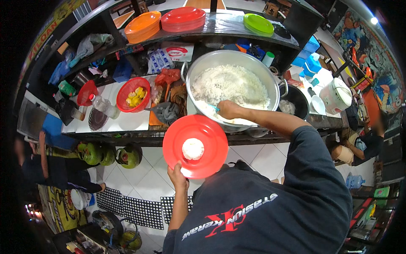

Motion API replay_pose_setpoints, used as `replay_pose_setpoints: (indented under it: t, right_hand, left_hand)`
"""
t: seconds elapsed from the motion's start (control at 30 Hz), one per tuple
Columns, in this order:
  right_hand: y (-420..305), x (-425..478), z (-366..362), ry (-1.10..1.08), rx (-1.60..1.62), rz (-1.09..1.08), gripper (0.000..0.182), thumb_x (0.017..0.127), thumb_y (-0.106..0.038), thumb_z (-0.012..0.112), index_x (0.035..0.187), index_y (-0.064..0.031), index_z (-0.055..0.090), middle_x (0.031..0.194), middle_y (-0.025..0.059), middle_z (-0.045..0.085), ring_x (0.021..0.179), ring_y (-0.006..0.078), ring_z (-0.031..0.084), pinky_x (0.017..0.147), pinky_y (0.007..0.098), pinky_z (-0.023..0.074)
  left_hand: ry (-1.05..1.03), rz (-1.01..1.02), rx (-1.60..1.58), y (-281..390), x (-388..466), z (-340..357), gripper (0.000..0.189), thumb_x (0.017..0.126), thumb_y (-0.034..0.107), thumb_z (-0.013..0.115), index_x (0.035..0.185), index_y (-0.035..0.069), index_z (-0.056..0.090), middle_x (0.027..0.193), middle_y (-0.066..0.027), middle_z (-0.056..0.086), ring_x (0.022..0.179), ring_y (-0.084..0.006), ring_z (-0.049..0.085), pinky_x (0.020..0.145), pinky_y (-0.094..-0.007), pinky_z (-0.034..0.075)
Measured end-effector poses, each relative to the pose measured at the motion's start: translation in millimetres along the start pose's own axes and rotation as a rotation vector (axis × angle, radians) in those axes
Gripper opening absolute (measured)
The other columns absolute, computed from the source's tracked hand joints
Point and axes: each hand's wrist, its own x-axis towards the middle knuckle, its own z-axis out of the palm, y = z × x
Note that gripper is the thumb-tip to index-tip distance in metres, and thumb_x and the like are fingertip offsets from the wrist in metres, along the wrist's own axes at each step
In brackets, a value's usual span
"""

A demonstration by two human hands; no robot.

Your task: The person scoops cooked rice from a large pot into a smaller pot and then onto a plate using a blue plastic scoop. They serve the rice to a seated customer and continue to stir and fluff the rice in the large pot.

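Observation:
My left hand (178, 177) grips the near rim of a red plate (173, 133), its thumb over the edge. On the plate sits one rounded mound of white rice (193, 149). The plate is held in front of the counter's edge, just below a large aluminium pot (219, 58). Cooked white rice (236, 84) partly fills that pot, heaped towards the far side. Over the pot's near rim, my right hand (229, 110) is closed around a light-blue utensil (213, 107). The utensil's working end is hard to make out against the rice.
Left of the pot stand a red basket of corn pieces (136, 96) and a plastic bottle (106, 106). Stacked orange (144, 25), red (184, 17) and green plates (258, 23) line the shelf above. A black pot (298, 106) and rice cooker (336, 95) stand right. Green gas cylinders (128, 157) stand below.

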Motion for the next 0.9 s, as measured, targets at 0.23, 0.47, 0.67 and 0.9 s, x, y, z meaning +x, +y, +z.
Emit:
replay_pose_setpoints:
  t: [0.23,0.47,0.67,0.9]
  right_hand:
    - [11.6,-15.7,-31.1,-0.099,0.229,-0.043,0.024,0.078,-0.022,0.061,0.081,0.0021,0.063,0.067,0.0183,0.06,0.061,0.0307,0.059,0.055,0.0413,0.0466]
    - [34.5,-31.6,-84.7,-0.346,0.552,0.292,0.014,0.082,-0.019,0.059,0.075,-0.0066,0.057,0.055,-0.0022,0.039,0.044,0.0082,0.032,0.037,0.0257,0.0255]
    - [31.4,-57.2,-162.4,-0.25,0.593,0.283,0.016,0.083,-0.02,0.059,0.08,-0.005,0.059,0.059,-0.0038,0.041,0.045,0.0069,0.033,0.037,0.0249,0.0256]
    - [-18.8,-79.2,-198.2,0.098,0.366,0.086,0.022,0.084,-0.019,0.049,0.086,0.0004,0.061,0.063,0.0074,0.053,0.055,0.02,0.056,0.049,0.0343,0.0454]
  left_hand:
    - [-0.003,-0.012,0.012,-0.2,5.5,-8.1,0.034,0.084,0.004,0.051,0.117,-0.004,0.05,0.112,-0.0132,0.059,0.098,-0.0218,0.059,0.085,-0.033,0.047]
    - [-0.018,0.066,-0.072,33.4,24.4,-16.3,0.037,0.084,0.004,0.048,0.12,-0.003,0.048,0.115,-0.0136,0.057,0.103,-0.0246,0.058,0.088,-0.0367,0.048]
    - [-0.105,0.097,-0.044,81.9,44.8,38.8,0.036,0.084,0.001,0.047,0.12,-0.004,0.048,0.116,-0.0118,0.057,0.102,-0.0199,0.057,0.089,-0.0322,0.044]
    - [-0.266,0.165,-0.063,75.2,67.7,123.3,0.034,0.083,0.002,0.051,0.116,-0.004,0.051,0.112,-0.0109,0.059,0.102,-0.0182,0.056,0.092,-0.0311,0.041]
